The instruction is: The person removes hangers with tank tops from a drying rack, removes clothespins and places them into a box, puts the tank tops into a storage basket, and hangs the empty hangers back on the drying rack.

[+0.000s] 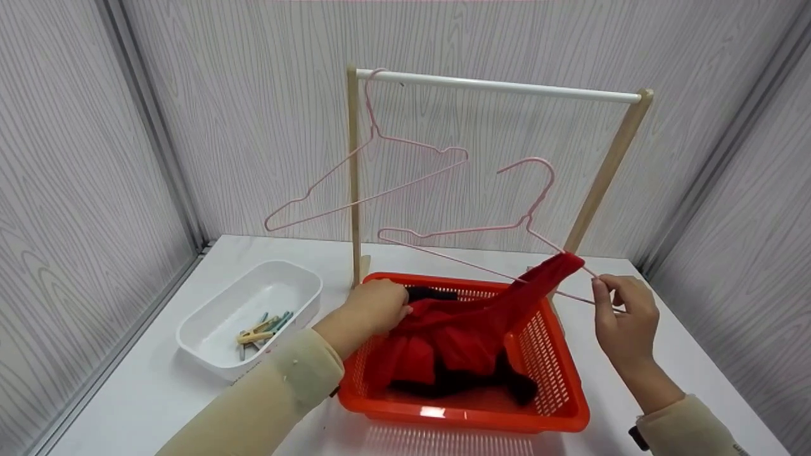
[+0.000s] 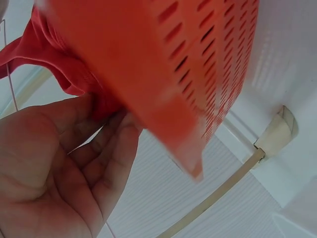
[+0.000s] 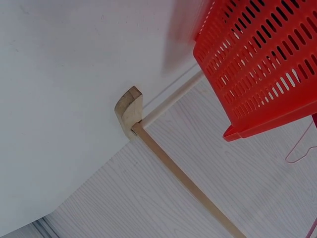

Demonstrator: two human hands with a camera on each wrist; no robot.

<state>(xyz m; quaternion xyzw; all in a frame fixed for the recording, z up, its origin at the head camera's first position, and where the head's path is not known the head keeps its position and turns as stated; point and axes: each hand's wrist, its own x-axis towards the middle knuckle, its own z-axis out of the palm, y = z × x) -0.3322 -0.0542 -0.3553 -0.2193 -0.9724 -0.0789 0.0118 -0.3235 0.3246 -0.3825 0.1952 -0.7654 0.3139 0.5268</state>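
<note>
My right hand pinches one lower end of a pink wire hanger, which is tilted above the basket with its hook up. Over that same arm of the hanger runs a narrow part of a red garment; the rest of the cloth lies in the red basket. My left hand is at the basket's far left corner. In the left wrist view, its thumb and fingers pinch the red cloth by the rim. The right wrist view does not show the right hand.
Behind the basket stands a wooden rack with a white rail. A second pink hanger hangs at its left end. On the left, a white tray holds several clothespins. Black cloth lies in the basket too.
</note>
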